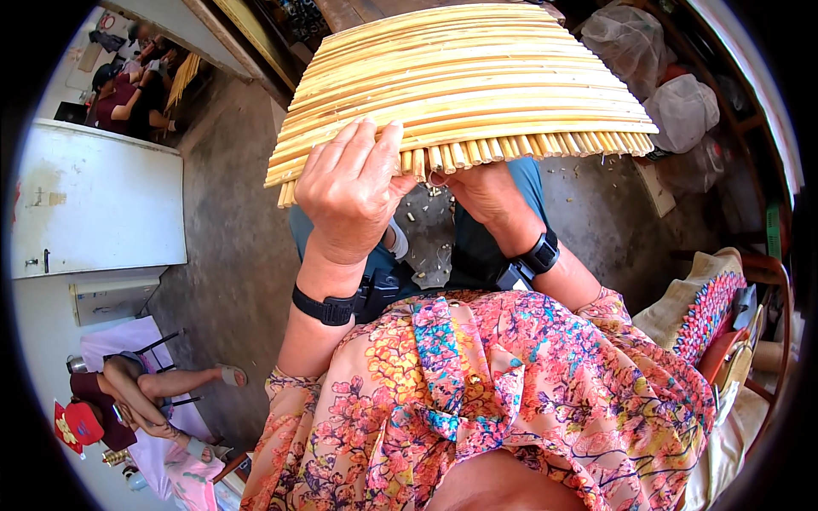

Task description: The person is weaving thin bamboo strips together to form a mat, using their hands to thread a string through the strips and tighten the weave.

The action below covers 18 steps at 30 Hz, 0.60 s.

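A mat of pale yellow reed sticks (pixel 469 72), laid side by side in rows, spans the upper middle, its cut ends forming a fringe along the near edge. My left hand (pixel 345 192) grips that edge near its left part, fingers bent over the top sticks. My right hand (pixel 490 196) is under the near edge, right of centre, beside a small pinkish loop (pixel 437 180); its fingertips are hidden by the mat. Each wrist wears a black strapped device. My knees in teal trousers (pixel 524 183) show below the mat.
Stick offcuts lie on the concrete floor (pixel 213 247). Plastic bags (pixel 682 111) fill shelves at right, beside a chair with woven cloth (pixel 699 315). At left are a white door (pixel 98 196), a seated person (pixel 119 102) beyond a doorway and another seated person's leg (pixel 196 383).
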### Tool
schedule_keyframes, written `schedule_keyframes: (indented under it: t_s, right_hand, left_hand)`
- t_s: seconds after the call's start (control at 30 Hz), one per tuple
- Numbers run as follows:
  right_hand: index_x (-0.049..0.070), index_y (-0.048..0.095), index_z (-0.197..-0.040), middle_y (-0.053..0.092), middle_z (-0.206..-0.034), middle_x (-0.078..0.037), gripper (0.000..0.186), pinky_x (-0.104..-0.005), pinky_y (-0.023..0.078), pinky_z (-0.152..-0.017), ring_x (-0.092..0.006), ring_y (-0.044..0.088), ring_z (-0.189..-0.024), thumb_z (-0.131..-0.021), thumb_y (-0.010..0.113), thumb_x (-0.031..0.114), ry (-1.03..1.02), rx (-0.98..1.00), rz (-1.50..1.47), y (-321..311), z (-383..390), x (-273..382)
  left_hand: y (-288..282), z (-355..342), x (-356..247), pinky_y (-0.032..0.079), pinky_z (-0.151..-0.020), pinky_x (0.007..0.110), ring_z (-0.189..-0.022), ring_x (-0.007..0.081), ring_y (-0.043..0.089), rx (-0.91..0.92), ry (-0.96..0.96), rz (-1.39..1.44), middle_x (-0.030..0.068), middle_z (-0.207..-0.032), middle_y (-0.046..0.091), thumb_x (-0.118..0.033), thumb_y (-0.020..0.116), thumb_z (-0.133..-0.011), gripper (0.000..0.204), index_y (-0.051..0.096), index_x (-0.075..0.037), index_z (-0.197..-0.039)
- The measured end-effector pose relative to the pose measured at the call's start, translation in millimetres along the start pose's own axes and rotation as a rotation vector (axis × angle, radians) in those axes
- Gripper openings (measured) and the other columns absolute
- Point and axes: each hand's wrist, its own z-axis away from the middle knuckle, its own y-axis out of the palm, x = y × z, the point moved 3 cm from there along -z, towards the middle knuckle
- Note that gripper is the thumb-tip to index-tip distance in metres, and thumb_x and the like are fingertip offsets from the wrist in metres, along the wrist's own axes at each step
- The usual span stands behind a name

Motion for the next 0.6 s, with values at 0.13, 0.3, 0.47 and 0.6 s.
schedule_keyframes:
  t_s: [0.13,0.3,0.47,0.6]
  right_hand:
    - [0.004,0.060,-0.094,0.059,-0.081,-0.002,0.016,-0.0247,0.044,-0.057,-0.0126,0.053,-0.063,-0.079,0.065,0.005,-0.051,0.025,0.107,0.2,-1.8,2.8]
    - [0.004,0.059,-0.094,0.058,-0.080,-0.003,0.017,-0.0249,0.042,-0.056,-0.0115,0.051,-0.064,-0.078,0.065,0.006,-0.013,0.016,0.024,6.0,-2.1,2.5]
    - [0.004,0.058,-0.094,0.058,-0.080,-0.004,0.018,-0.0257,0.040,-0.056,-0.0122,0.050,-0.065,-0.077,0.065,0.003,0.048,0.089,-0.068,5.6,-1.4,2.6]
    - [0.004,0.057,-0.094,0.058,-0.080,-0.005,0.020,-0.0267,0.040,-0.057,-0.0137,0.051,-0.064,-0.076,0.065,0.000,0.013,0.049,-0.083,5.1,3.5,0.3]
  left_hand:
    - [1.2,-0.1,0.4,0.051,-0.072,0.031,-0.082,0.0234,0.065,-0.001,0.017,-0.019,0.0089,-0.087,0.067,-0.032,0.073,-0.066,0.034,0.069,-0.008,-0.090]
    - [0.4,2.0,0.9,0.051,-0.071,0.031,-0.082,0.0236,0.065,-0.025,0.002,-0.005,0.0088,-0.086,0.067,-0.034,0.072,-0.067,0.036,0.068,-0.007,-0.090]
    - [0.9,2.1,2.3,0.051,-0.071,0.031,-0.083,0.0242,0.065,-0.037,-0.012,0.008,0.0088,-0.086,0.067,-0.036,0.072,-0.068,0.036,0.066,-0.007,-0.088]
    - [-0.3,0.9,2.1,0.051,-0.071,0.031,-0.083,0.0248,0.065,-0.044,-0.011,0.015,0.0094,-0.086,0.067,-0.036,0.073,-0.067,0.036,0.066,-0.007,-0.088]
